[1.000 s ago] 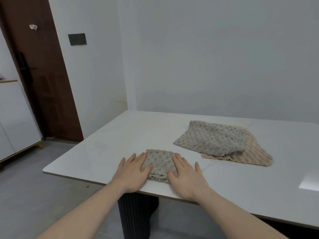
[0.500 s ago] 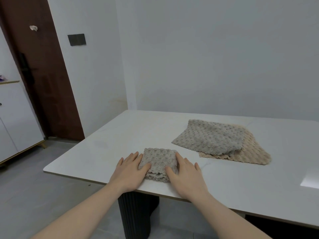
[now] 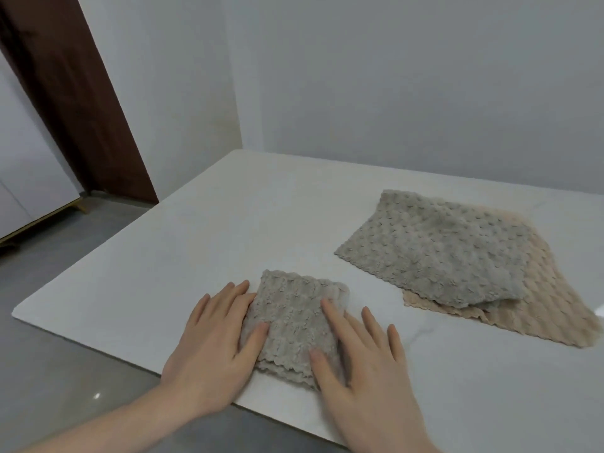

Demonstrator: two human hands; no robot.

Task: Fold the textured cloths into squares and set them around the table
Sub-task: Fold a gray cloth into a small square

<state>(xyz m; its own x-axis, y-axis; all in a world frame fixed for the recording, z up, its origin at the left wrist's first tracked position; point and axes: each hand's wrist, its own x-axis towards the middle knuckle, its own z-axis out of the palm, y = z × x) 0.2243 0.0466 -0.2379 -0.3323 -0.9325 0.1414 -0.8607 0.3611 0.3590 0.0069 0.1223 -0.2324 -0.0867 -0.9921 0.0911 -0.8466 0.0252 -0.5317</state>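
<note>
A small grey textured cloth (image 3: 292, 318), folded into a square, lies near the front edge of the white table (image 3: 202, 243). My left hand (image 3: 215, 344) lies flat against its left side, thumb on the cloth. My right hand (image 3: 359, 361) lies flat on its right side, fingers straight. Farther right, a larger grey textured cloth (image 3: 434, 246) lies spread over a beige textured cloth (image 3: 529, 308); most of the beige one is hidden beneath it.
White walls meet behind the table's far edge. A dark brown door (image 3: 75, 103) and a white cabinet (image 3: 29, 178) stand at the left, with grey floor (image 3: 65, 250) below. The table's front-left corner is close to my left hand.
The view has tilted down and closer to the table. Both hands stay flat on the folded grey cloth, which sits in about the same place.
</note>
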